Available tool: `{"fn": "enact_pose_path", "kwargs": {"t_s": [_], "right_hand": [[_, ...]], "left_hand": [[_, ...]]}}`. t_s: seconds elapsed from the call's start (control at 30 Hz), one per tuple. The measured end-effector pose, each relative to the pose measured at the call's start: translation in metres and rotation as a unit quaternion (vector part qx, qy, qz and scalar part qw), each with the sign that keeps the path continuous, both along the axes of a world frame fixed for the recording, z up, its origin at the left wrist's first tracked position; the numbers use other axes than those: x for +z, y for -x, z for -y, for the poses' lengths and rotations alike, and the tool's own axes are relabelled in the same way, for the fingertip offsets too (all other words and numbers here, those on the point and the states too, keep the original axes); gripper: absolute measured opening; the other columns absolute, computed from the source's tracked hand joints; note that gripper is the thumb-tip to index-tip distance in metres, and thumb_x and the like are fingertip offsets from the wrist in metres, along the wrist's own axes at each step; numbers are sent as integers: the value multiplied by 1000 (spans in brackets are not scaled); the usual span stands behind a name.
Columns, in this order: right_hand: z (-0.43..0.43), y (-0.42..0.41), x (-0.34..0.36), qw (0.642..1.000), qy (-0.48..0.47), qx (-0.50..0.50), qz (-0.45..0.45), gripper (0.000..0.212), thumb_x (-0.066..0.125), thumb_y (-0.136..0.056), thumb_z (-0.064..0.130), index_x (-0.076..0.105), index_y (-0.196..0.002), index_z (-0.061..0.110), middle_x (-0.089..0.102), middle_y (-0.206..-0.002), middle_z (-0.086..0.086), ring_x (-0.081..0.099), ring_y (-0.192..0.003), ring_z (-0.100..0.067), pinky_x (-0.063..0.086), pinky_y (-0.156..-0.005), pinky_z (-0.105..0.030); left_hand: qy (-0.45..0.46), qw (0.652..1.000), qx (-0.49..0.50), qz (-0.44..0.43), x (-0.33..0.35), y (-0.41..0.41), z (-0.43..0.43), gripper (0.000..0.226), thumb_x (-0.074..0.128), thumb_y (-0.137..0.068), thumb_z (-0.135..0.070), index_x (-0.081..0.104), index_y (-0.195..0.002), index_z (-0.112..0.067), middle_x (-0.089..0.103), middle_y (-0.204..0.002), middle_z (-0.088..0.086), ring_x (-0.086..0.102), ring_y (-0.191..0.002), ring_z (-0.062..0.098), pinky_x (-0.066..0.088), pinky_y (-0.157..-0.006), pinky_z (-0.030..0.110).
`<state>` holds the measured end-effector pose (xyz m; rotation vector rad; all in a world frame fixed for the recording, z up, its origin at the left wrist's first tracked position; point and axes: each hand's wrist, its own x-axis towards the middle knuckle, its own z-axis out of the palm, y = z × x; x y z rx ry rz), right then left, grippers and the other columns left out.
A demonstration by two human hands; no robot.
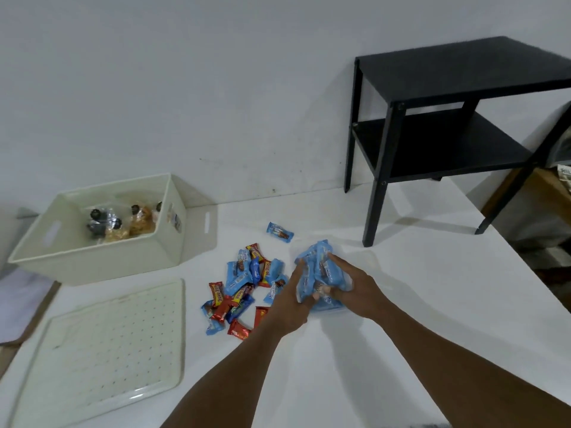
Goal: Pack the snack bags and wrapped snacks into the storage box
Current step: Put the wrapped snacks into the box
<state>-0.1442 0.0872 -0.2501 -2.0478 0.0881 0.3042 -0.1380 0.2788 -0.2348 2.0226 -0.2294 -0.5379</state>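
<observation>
Both hands hold a bunch of blue wrapped snacks [319, 257] just above the white table. My left hand [292, 299] grips the bunch from the left, my right hand [347, 284] from the right. A loose pile of red and blue wrapped snacks [239, 288] lies to the left of my hands. One blue wrapped snack [279, 232] lies alone farther back. The cream storage box [99, 261] stands at the left rear and holds clear snack bags [123, 222] with dark clips.
The box's perforated cream lid [102, 344] lies flat on the white table [401, 304] in front of the box. A black two-shelf side table [448, 118] stands at the right rear. The table's right edge runs diagonally, with clutter beyond it.
</observation>
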Motion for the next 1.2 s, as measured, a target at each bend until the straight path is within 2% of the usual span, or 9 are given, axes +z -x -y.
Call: {"fn": "enact_pose_path", "kwargs": {"t_s": [0.1, 0.27, 0.33, 0.4, 0.47, 0.63, 0.8, 0.97, 1.2], "right_hand": [[-45, -28, 18, 999, -6, 26, 33, 92, 74, -71, 64, 34, -150, 38, 52, -142, 9, 53, -126, -13, 45, -102, -25], [-139, -77, 62, 991, 10, 97, 91, 77, 75, -82, 46, 37, -149, 39, 46, -148, 10, 48, -127, -6, 41, -96, -11], [-183, -97, 76, 986, 4, 125, 108, 78, 73, -80, 53, 37, -149, 40, 44, -150, 11, 46, -132, -7, 41, -100, -14], [-231, -116, 90, 983, 2, 144, 115, 80, 71, -78, 59, 37, -148, 43, 45, -151, 9, 48, -134, -13, 45, -101, -24], [-281, -135, 100, 979, 6, 160, 126, 77, 72, -80, 55, 37, -148, 43, 46, -150, 8, 50, -130, -15, 46, -93, -21], [-411, -185, 119, 974, -4, 171, 149, 72, 73, -83, 47, 40, -146, 38, 47, -150, 5, 50, -132, -17, 44, -100, -24], [-505, -236, 126, 974, -1, 149, 170, 66, 73, -85, 35, 43, -144, 35, 51, -144, 3, 52, -122, -13, 39, -82, -12], [-530, -264, 114, 981, -5, 105, 161, 64, 78, -81, 34, 47, -138, 31, 57, -135, 5, 54, -117, -12, 39, -91, -18], [-522, -297, 80, 991, 24, 56, 118, 63, 80, -79, 24, 49, -134, 28, 56, -130, 7, 52, -110, -8, 36, -86, -14]], "left_hand": [[13, 999, 36, 36, 26, -13, -49, 73, 62, -94, -42, 12, -147, -47, 42, -135, -30, 53, -125, 5, 46, -96, 13], [-4, 993, 102, 65, 69, -38, -146, 72, 64, -82, -64, 17, -136, -64, 48, -140, -17, 55, -125, 12, 46, -107, 37], [11, 989, 138, 51, 84, -46, -189, 75, 69, -74, -69, 18, -128, -76, 54, -139, -8, 61, -119, 19, 54, -96, 47], [18, 984, 174, 33, 95, -55, -235, 85, 73, -74, -64, 19, -139, -70, 56, -136, -3, 64, -113, 24, 61, -82, 48], [23, 980, 198, 26, 106, -68, -283, 94, 75, -73, -63, 15, -145, -62, 54, -139, -1, 64, -112, 24, 63, -75, 47], [18, 973, 230, 23, 123, -114, -408, 92, 76, -78, -55, 15, -148, -58, 44, -150, 1, 62, -113, 24, 63, -71, 43], [-6, 973, 228, 47, 132, -170, -497, 88, 71, -84, -50, 15, -152, -51, 25, -158, -6, 55, -121, 28, 63, -73, 45], [-15, 980, 194, 40, 125, -215, -525, 89, 72, -84, -49, 15, -152, -50, 33, -151, -10, 58, -117, 25, 63, -73, 47], [-21, 991, 135, 6, 89, -259, -517, 93, 70, -84, -49, 8, -153, -50, 36, -146, -8, 63, -109, 26, 61, -71, 54]]}}
